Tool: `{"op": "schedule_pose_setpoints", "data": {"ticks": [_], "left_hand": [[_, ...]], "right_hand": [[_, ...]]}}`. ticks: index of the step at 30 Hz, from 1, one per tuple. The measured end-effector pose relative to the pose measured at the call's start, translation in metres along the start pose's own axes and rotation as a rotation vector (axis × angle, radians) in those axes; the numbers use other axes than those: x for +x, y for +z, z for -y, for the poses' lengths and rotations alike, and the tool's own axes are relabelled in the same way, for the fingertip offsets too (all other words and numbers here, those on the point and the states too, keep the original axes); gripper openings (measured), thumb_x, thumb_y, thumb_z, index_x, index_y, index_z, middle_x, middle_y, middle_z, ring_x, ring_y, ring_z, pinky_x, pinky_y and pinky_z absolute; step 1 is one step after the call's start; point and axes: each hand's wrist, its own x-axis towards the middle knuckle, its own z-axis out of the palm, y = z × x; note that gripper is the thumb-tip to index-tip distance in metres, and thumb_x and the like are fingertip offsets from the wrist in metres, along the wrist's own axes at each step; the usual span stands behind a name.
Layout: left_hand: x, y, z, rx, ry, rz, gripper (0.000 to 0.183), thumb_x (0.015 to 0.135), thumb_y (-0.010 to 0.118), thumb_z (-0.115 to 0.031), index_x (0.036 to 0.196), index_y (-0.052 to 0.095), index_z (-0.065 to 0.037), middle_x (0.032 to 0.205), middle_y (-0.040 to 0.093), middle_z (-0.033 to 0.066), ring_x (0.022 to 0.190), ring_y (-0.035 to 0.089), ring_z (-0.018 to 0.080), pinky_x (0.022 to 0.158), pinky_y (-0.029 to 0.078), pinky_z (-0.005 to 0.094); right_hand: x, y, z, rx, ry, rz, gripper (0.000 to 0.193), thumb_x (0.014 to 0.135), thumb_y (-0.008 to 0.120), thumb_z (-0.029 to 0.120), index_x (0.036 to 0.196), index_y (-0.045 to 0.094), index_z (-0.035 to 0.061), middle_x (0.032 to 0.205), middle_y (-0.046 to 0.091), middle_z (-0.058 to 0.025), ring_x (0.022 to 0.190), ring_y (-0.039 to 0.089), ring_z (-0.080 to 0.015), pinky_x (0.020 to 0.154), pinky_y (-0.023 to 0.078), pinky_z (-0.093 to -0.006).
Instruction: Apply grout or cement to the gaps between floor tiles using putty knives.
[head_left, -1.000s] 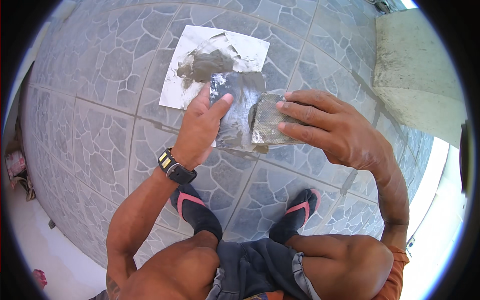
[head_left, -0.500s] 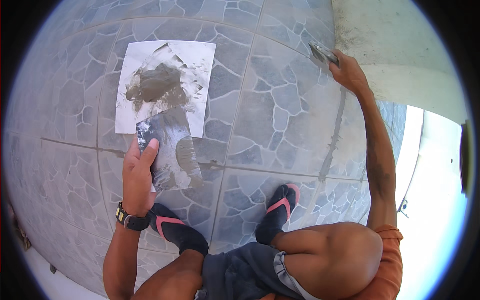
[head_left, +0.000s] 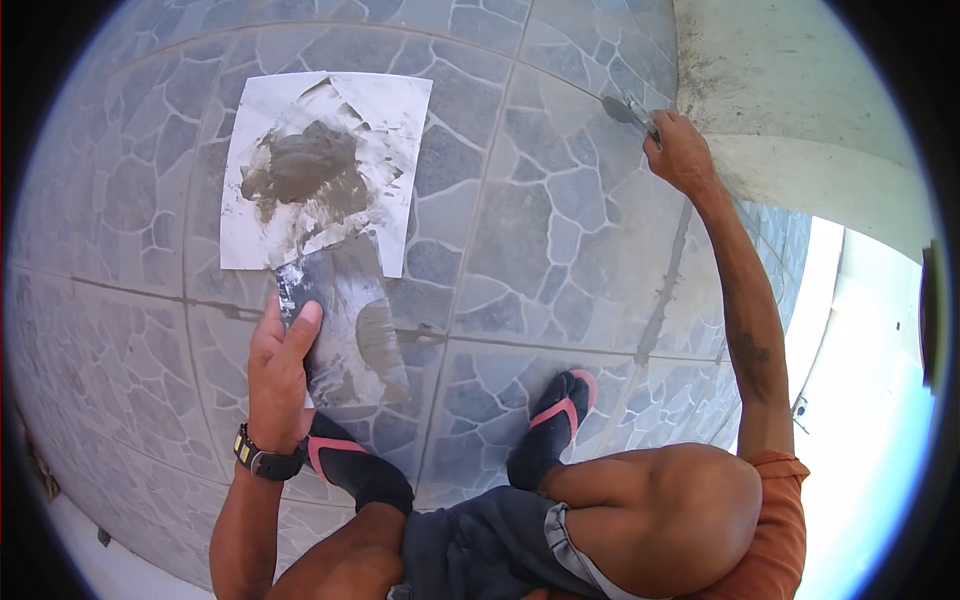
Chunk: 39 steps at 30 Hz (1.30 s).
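Observation:
My left hand (head_left: 280,370) is closed on the edge of a flat, roughly rectangular plate (head_left: 345,310), thumb on top. Grey mortar is smeared over it, with a thicker patch (head_left: 378,338) on its right side. Just beyond, a white sheet (head_left: 400,235) lies on the tiles and bears a heap of wet grey mortar (head_left: 310,165); the plate overlaps its near edge. Far to the right, my right hand (head_left: 684,150) grips a small trowel (head_left: 618,109). Its blade points left, over a tile joint near the wall; whether it touches the floor I cannot tell.
Grey stone-patterned tiles (head_left: 505,225) cover the floor. A filled, darker joint (head_left: 665,290) runs below my right forearm. At the right stands a pale wall base (head_left: 790,90). My feet, in dark socks and pink-strapped flip-flops (head_left: 565,405), are close by.
My right hand has shifted a little left and nearer, and the trowel blade has turned to show its face. The plate in my left hand has come slightly toward me.

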Motion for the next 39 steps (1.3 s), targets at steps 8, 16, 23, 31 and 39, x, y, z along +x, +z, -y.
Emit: {"op": "schedule_pose_setpoints", "data": {"ticks": [8,16,23,31,39], "left_hand": [[-0.003,-0.001,0.004,-0.021,0.021,0.001,0.036,0.099,0.052,-0.016,0.131,0.047,0.000,0.115,0.062,0.0066,0.099,0.061,0.0126,0.087,0.050,0.0289],[0.000,0.003,0.004,-0.028,0.014,0.021,0.030,0.098,0.052,-0.012,0.126,0.050,-0.001,0.112,0.063,0.0050,0.096,0.060,0.0099,0.085,0.049,0.0264],[-0.009,-0.002,0.001,-0.013,0.052,0.014,0.035,0.099,0.051,-0.015,0.130,0.047,0.000,0.116,0.062,0.0067,0.100,0.061,0.0127,0.087,0.049,0.0279],[-0.019,-0.020,-0.001,-0.038,0.059,-0.028,0.037,0.099,0.051,-0.013,0.133,0.045,0.000,0.116,0.061,0.0054,0.101,0.060,0.0108,0.088,0.049,0.0272],[-0.013,-0.012,-0.001,-0.038,0.026,0.001,0.038,0.098,0.052,-0.012,0.134,0.044,0.000,0.117,0.061,0.0057,0.101,0.059,0.0107,0.088,0.048,0.0269]], "right_hand": [[0.021,0.009,0.017,-0.037,-0.110,0.039,0.023,0.079,0.059,0.011,0.096,0.058,-0.0035,0.098,0.061,-0.0225,0.094,0.059,-0.0405,0.083,0.048,-0.0488],[0.015,0.047,0.049,-0.490,-0.272,-0.025,0.022,0.076,0.059,-0.003,0.098,0.056,-0.0047,0.101,0.058,-0.0198,0.096,0.057,-0.0382,0.080,0.052,-0.0417],[0.022,-0.007,0.028,-0.011,0.002,-0.042,0.025,0.077,0.058,0.013,0.093,0.057,-0.0070,0.092,0.062,-0.0273,0.091,0.062,-0.0410,0.082,0.049,-0.0483],[0.033,-0.012,-0.026,0.158,0.604,0.358,0.040,0.072,0.055,0.025,0.080,0.066,-0.0129,0.077,0.065,-0.0309,0.079,0.067,-0.0422,0.077,0.053,-0.0427],[0.086,-0.008,0.069,0.037,0.204,0.072,0.040,0.073,0.054,0.029,0.083,0.070,-0.0064,0.084,0.067,-0.0275,0.082,0.067,-0.0399,0.077,0.052,-0.0417]]}}
